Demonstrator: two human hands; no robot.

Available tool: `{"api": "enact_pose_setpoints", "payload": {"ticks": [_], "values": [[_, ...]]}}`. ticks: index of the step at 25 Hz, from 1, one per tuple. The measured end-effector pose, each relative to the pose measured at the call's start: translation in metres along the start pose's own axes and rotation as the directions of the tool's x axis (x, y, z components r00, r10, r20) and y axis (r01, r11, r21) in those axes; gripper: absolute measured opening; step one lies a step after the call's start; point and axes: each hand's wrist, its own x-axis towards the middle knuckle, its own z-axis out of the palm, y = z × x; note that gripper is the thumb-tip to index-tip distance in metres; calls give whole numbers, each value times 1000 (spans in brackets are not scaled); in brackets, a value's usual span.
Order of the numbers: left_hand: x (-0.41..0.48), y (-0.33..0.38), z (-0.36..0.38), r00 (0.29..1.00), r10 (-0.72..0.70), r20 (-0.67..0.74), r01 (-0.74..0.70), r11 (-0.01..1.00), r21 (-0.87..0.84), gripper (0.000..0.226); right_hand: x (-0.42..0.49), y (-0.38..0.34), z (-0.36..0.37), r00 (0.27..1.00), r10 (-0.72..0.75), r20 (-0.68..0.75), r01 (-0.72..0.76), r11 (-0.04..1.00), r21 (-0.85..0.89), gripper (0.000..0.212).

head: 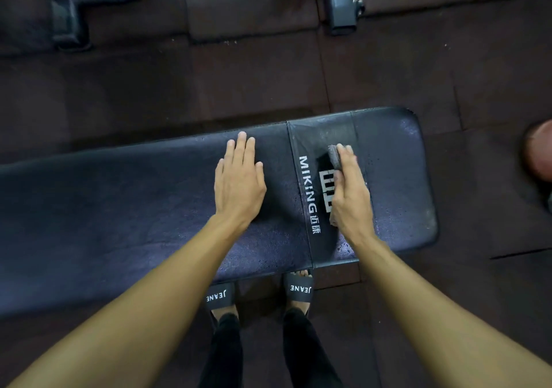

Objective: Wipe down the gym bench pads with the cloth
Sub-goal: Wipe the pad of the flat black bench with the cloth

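Observation:
A long black bench pad [119, 208] runs across the view from left to right, with white "MIKING" lettering on a band near its right end. My right hand [351, 190] presses a small grey cloth [335, 156] flat on that band; most of the cloth is hidden under the palm, with one edge showing past the fingertips and another near the wrist. The pad around the cloth looks wet and speckled. My left hand [239, 178] lies flat on the pad with fingers spread, just left of the lettering, holding nothing.
Dark rubber floor tiles [239, 83] surround the bench. A grey machine foot [343, 5] and a black frame leg [68, 20] stand at the far side. A reddish round object [540, 154] sits at the right edge. My feet in black slides [298, 287] are under the bench's near edge.

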Motion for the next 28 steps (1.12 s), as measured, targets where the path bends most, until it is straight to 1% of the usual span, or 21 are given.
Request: {"api": "enact_pose_setpoints", "payload": {"ticks": [2,3,4,5,6,7,8,10,12,15,16,18,20,22,24,26,28], "values": [[-10,-1,-32,1000,-27,-3,27,999,-26,48,-4,-33,-11,992,107,64,-117,976,185,48],[-16,-3,-49,999,-32,-5,32,999,-29,47,-6,-51,-15,980,165,108,-191,935,299,47],[-23,-6,-67,999,-37,-10,37,999,-27,45,-8,-70,-19,959,224,176,-280,853,440,45],[-33,-10,-90,999,-46,-17,46,999,-28,43,-13,-95,-23,925,265,272,-377,734,565,42],[-43,-17,-113,998,-61,-28,60,998,-31,41,-20,-120,-25,884,262,387,-464,596,655,39],[-56,-25,-141,995,-87,-54,85,996,-37,39,-31,-149,-28,843,228,487,-530,510,678,40],[-70,-35,-167,990,-115,-79,112,993,-42,38,-44,-177,-29,804,198,561,-577,488,655,43],[-100,-61,-219,975,-188,-121,181,981,-64,37,-65,-231,-24,731,174,660,-632,536,559,46],[-138,-94,-270,947,-276,-163,264,960,-92,37,-89,-288,-10,680,151,718,-647,585,489,44],[-198,-152,-335,889,-401,-219,379,915,-139,37,-136,-367,20,636,115,763,-594,703,390,38],[-222,-173,-351,867,-445,-223,419,895,-156,38,-157,-388,32,607,94,789,-584,726,363,39],[-275,-223,-382,810,-533,-243,495,845,-204,39,-198,-436,67,521,41,853,-555,776,302,46],[-325,-269,-405,757,-602,-254,550,797,-250,39,-241,-477,105,472,-7,882,-458,852,252,49],[-379,-312,-424,708,-657,-257,594,752,-285,38,-291,-519,151,423,-39,906,-354,912,205,46],[-428,-354,-442,661,-703,-262,635,710,-303,38,-340,-558,196,395,-70,916,-228,958,172,45],[-470,-392,-457,623,-741,-249,672,671,-315,37,-383,-591,238,364,-94,927,-117,982,146,45],[-505,-432,-468,574,-784,-237,707,621,-340,35,-422,-618,282,315,-95,944,-48,992,116,46]]}}
